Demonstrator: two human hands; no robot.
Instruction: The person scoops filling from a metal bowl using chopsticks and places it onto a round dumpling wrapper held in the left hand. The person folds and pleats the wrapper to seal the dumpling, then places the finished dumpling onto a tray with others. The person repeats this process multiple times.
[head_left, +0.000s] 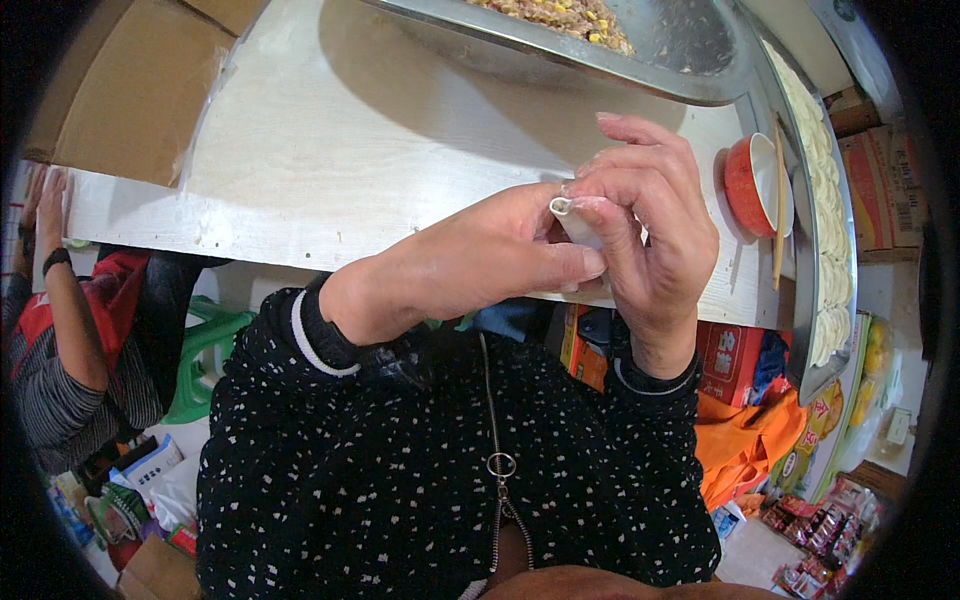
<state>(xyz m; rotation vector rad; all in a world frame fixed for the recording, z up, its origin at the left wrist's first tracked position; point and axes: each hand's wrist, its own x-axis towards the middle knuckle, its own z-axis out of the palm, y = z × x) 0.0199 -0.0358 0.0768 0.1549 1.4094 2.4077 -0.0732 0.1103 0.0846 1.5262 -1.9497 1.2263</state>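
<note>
Close above the table's front edge, a small white dough dumpling (577, 222) is pinched between my two hands. One end of its folded wrapper shows as a small round opening; much of the rest is hidden by fingers. My left hand (469, 247) supports it from the left, thumb laid along its near side. From the right, my right hand (664, 214) presses the dough with thumb and index finger, its other fingers raised and curled, dusted with flour. Beyond the hands sits a metal tray (675, 86) holding meat filling (570, 22) with yellow corn kernels.
Rows of dumplings (821, 225) fill a long metal tray (806, 337) at the right. Beside it, chopsticks (778, 202) rest across a red bowl (742, 184). Cardboard (127, 97) covers the white table's (270, 150) left end. Another person's arm (75, 330) and a green stool (202, 360) are at left.
</note>
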